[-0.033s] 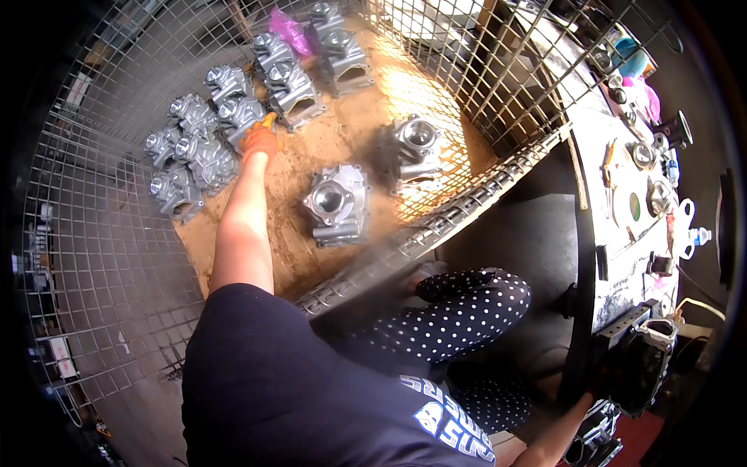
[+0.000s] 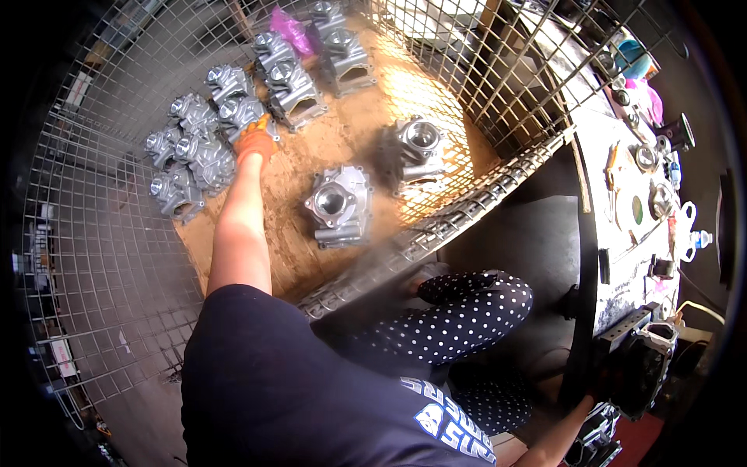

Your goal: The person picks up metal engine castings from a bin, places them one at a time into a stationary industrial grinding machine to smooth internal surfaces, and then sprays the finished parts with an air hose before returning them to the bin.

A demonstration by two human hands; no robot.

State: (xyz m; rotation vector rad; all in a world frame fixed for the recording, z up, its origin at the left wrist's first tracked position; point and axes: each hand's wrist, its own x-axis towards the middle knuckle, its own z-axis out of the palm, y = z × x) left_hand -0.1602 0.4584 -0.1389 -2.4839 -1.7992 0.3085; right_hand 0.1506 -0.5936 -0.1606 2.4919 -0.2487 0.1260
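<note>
Inside a wire-mesh crate, my left hand (image 2: 255,142), in an orange glove, reaches to a silver metal casting (image 2: 243,114) with a round bore. Its fingers are bent over the near edge of that casting, which still stands among the others. Two more castings stand apart, a nearer one (image 2: 339,206) and one (image 2: 420,144) to its right. My right hand (image 2: 601,384) is low at the right, in deep shadow beside a dark, hollow metal housing (image 2: 644,370). The fingers of that hand are hidden.
Several castings (image 2: 204,156) crowd the crate's left side, with a pink plastic bag (image 2: 291,33) farther back. The crate's mesh rim (image 2: 475,194) runs between me and its cardboard floor (image 2: 292,226). On the right, a bench (image 2: 611,268) holds metal parts and a clear bottle (image 2: 700,239).
My left hand has shifted very slightly left at the casting, its fingers drawn in a little. The castings stay in place, and my right arm looks the same.
</note>
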